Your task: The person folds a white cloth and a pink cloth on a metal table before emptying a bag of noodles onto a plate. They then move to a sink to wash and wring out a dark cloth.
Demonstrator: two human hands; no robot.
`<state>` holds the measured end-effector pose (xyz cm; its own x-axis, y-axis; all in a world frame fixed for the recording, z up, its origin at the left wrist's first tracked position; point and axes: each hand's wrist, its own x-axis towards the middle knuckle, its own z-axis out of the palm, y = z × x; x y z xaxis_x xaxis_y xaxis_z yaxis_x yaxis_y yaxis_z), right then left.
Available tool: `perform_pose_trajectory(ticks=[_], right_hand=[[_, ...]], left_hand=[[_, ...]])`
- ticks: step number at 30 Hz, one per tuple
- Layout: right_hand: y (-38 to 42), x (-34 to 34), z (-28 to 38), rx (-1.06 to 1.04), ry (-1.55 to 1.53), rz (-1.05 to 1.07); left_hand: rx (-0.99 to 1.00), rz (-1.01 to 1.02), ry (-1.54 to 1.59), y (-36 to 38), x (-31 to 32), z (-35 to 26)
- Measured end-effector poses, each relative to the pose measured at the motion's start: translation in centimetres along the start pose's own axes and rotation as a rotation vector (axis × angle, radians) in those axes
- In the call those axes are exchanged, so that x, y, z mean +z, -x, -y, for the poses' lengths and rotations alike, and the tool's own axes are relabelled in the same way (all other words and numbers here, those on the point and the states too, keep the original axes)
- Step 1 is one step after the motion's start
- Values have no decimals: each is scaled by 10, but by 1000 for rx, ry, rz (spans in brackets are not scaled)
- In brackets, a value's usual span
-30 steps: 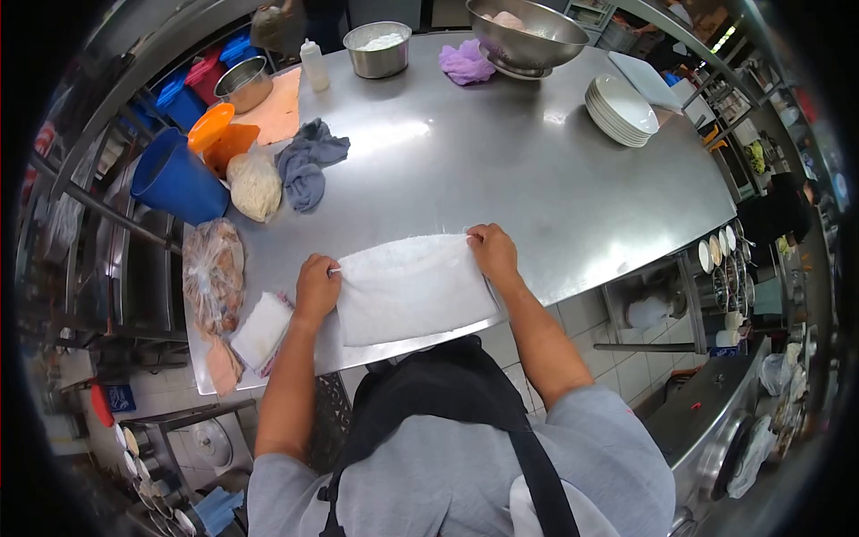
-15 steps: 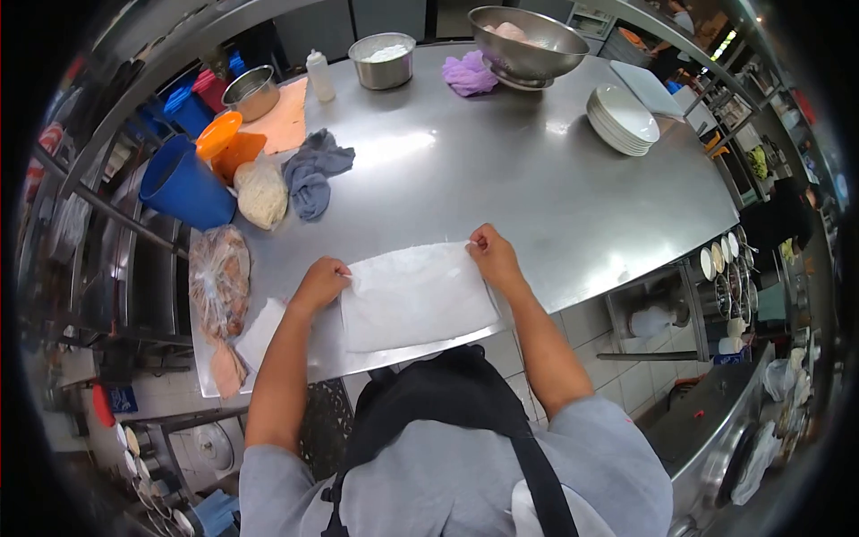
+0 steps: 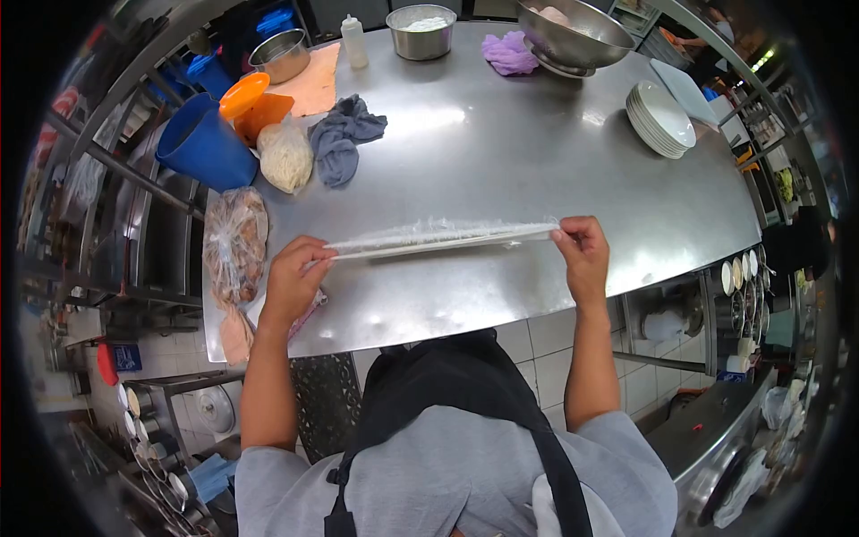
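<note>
A white cloth (image 3: 438, 238) hangs stretched taut and edge-on above the near part of the steel table (image 3: 537, 161). My left hand (image 3: 293, 279) pinches its left end. My right hand (image 3: 582, 253) pinches its right end, farther out to the right. Both hands are lifted off the tabletop, with the cloth pulled into a thin horizontal line between them.
At the left stand a blue bucket (image 3: 204, 145), orange containers (image 3: 253, 106), a bag of noodles (image 3: 285, 154), a grey rag (image 3: 341, 136) and a bagged food packet (image 3: 234, 246). Metal bowls (image 3: 574, 34), a purple cloth (image 3: 508, 52) and stacked white plates (image 3: 660, 118) sit at the back and right.
The cloth lay flat on the table with my hands at its far corners. Both hands have lifted it and moved apart, stretching it taut in the air.
</note>
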<state>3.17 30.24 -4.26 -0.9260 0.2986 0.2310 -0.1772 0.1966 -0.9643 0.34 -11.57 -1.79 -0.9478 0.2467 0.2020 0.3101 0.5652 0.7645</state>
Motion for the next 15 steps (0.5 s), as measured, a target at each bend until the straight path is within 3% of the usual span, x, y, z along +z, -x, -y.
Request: perform_pose_trajectory(ticks=[5, 9, 11, 13, 15], right_hand=[[30, -22, 46, -65, -81, 56], [34, -29, 42, -27, -59, 131], [28, -20, 13, 25, -11, 130], [21, -7, -36, 240, 8, 159], [12, 18, -76, 214, 29, 68]], left_hand=[[106, -65, -69, 42, -14, -24], [9, -60, 213, 62, -1, -17], [-186, -32, 169, 62, 23, -1], [-192, -51, 110, 51, 55, 24], [-281, 18, -73, 35, 77, 45]])
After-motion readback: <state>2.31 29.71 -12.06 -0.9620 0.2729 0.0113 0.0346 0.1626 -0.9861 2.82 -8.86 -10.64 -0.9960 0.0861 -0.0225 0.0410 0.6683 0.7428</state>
